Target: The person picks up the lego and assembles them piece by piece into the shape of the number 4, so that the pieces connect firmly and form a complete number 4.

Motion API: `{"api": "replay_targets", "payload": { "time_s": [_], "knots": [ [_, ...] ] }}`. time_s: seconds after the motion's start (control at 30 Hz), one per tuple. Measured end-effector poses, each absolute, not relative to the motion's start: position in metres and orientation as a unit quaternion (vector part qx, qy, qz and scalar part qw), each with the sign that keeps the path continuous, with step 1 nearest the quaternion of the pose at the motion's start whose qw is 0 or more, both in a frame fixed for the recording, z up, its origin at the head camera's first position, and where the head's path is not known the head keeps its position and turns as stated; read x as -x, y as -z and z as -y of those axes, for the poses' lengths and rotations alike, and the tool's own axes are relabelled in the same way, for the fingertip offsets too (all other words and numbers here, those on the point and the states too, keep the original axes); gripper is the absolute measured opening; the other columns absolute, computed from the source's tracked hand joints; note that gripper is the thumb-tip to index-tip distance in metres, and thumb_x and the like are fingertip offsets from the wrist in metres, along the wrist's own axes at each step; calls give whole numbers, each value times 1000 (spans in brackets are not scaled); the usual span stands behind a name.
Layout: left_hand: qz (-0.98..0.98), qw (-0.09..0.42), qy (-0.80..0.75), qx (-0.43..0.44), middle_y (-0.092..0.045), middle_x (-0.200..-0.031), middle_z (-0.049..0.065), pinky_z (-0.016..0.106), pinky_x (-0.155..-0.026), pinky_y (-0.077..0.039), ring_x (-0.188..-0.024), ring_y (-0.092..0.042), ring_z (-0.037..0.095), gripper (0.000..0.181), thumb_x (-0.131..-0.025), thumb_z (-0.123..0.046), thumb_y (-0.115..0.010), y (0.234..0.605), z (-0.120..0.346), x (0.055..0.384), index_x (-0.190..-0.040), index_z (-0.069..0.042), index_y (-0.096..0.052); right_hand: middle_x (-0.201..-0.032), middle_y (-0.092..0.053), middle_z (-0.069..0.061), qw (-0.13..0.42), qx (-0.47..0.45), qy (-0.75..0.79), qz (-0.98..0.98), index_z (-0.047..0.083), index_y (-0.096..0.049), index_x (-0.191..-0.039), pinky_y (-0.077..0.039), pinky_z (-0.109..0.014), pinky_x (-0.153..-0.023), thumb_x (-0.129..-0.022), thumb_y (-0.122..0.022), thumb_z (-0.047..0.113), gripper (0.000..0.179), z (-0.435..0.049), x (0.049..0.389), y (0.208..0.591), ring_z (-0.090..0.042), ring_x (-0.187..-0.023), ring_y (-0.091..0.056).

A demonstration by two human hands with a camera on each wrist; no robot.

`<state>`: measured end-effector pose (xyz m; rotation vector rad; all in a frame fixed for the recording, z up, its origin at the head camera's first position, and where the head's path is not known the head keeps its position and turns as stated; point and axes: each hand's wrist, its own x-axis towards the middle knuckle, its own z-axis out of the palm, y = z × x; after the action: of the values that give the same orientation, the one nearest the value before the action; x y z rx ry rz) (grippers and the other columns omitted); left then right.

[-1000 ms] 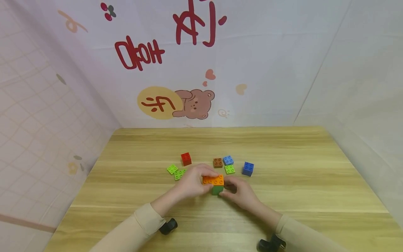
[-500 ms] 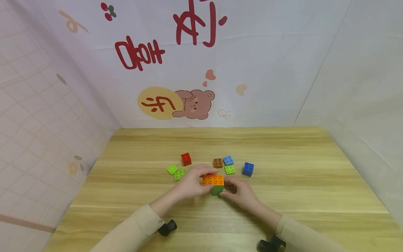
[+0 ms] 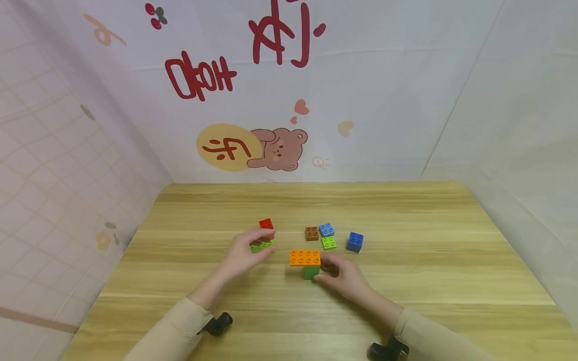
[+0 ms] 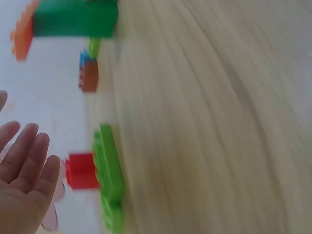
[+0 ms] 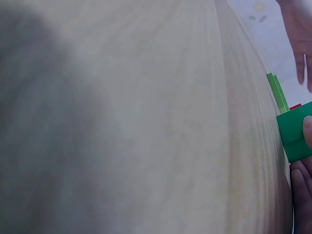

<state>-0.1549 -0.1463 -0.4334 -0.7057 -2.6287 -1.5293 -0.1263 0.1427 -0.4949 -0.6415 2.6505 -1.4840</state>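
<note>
My right hand (image 3: 345,276) holds the green block (image 3: 311,272) low at its right side, thumb on the near face. An orange eight-stud brick (image 3: 304,257) sits on top of that block and overhangs it to the left. To the left, my left hand (image 3: 239,255) is above the table with nothing in it, thumb and fingers apart. Between them in the head view shows a lime green brick (image 3: 262,246), partly hidden by the hand. In the left wrist view the fingers are extended, apart from the lime bricks (image 4: 112,165) and the red block (image 4: 82,170).
Behind the stack lie a brown brick (image 3: 311,233), a light blue brick (image 3: 326,230) and a small lime brick (image 3: 328,242). A dark blue block (image 3: 355,241) stands farther right. A white printed cloth (image 3: 384,100) hangs behind the wooden table (image 3: 433,240).
My left hand has let go of the orange brick and moved left to the lime bricks, now covering part of the red block. My right hand has stayed on the green block.
</note>
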Motion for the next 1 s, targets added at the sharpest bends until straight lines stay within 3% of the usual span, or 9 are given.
{"api": "replay_targets", "payload": {
  "time_s": [0.23, 0.57, 1.0],
  "knots": [
    [874, 31, 444, 195, -69, -114, 14, 48, -90, -53, -102, -65, 31, 39, -87, -5, -75, 445, 163, 160, -124, 2, -66, -116, -69, -3, 21, 200, 480, -854, 10, -68, -119, -56, -29, -87, -83, -82, 17, 40, -144, 127, 496, -17, -101, -66],
    [923, 40, 337, 182, -65, -125, 9, 51, -105, -42, -121, -55, 31, 44, -81, -11, -80, 457, 167, 162, -123, -6, -69, -116, -69, -2, 18, 205, 475, -856, 10, -69, -119, -56, -31, -87, -83, -82, 19, 39, -144, 127, 495, -16, -101, -66],
    [937, 39, 289, 193, -69, -117, 8, 53, -98, -39, -115, -55, 32, 46, -74, -15, -86, 461, 166, 172, -117, -9, -73, -117, -68, 1, 27, 196, 479, -855, 12, -68, -120, -55, -28, -88, -81, -83, 15, 41, -143, 127, 494, -12, -101, -65]
  ]
}}
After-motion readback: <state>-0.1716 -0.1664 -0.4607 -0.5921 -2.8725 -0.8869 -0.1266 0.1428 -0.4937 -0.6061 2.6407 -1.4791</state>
